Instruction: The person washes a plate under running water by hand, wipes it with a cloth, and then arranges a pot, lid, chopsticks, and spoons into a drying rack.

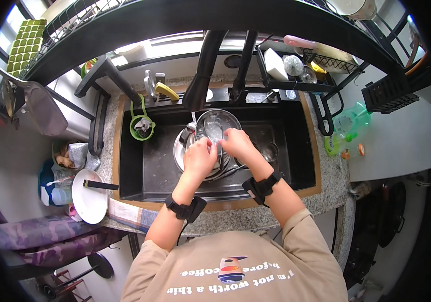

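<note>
Both my hands are over the sink, close together at the near rim of a round metal bowl [235, 115] below the faucet. My left hand [200, 158] and my right hand [240, 145] pinch a slim metal utensil [221, 143], apparently a spoon. Their fingers partly hide it, so its exact shape is unclear. Water [193, 116] runs from the black faucet [196, 94] beside the bowl's left edge. Beneath the bowl are stacked white dishes [178, 153], mostly covered. A ladle-like metal piece [270, 152] lies to the right on the sink floor.
The black sink [159, 173] is set in a granite counter [223, 222]. A green strainer [142, 134] hangs at its left wall. A white plate [89, 204] with black chopsticks [100, 185] sits left. Green bottles [347, 120] stand right. A black dish rack [260, 19] spans overhead.
</note>
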Demonstrator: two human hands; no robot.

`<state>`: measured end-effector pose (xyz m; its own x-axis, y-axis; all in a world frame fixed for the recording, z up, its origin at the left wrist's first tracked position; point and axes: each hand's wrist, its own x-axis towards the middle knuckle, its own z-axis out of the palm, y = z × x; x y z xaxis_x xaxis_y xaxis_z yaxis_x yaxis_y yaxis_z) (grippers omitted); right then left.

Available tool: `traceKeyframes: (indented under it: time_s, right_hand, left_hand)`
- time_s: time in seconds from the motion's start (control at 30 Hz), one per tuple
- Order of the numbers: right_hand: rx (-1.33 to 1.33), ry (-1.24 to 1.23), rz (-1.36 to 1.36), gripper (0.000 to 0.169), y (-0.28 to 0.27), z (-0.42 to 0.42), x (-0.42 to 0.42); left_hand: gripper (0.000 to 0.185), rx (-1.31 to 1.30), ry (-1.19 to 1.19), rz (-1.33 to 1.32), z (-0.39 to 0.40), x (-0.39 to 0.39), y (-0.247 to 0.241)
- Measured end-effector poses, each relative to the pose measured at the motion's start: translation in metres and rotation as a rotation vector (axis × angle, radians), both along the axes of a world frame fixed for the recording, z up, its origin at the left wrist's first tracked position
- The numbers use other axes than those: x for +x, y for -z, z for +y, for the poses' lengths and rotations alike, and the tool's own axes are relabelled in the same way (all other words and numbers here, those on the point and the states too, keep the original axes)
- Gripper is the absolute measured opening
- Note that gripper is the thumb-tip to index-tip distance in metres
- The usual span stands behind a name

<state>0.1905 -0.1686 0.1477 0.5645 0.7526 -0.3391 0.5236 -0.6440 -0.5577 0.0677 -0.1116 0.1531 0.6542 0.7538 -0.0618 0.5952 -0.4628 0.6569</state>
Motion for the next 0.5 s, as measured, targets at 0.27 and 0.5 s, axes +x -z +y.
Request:
traceKeyframes:
  time_s: [0.27,0.5]
  right_hand:
    - [-0.028,0.014,0.094,0.04,0.041,0.029,0.02]
    - [0.021,0.157,0.386,0.042,0.078,0.04,0.03]
  left_hand:
    - [0.052,-0.21,-0.032,-0.017,0.022,0.037,0.038]
    - [0.031,-0.883,-0.141,-0.164,0.036,0.051,0.043]
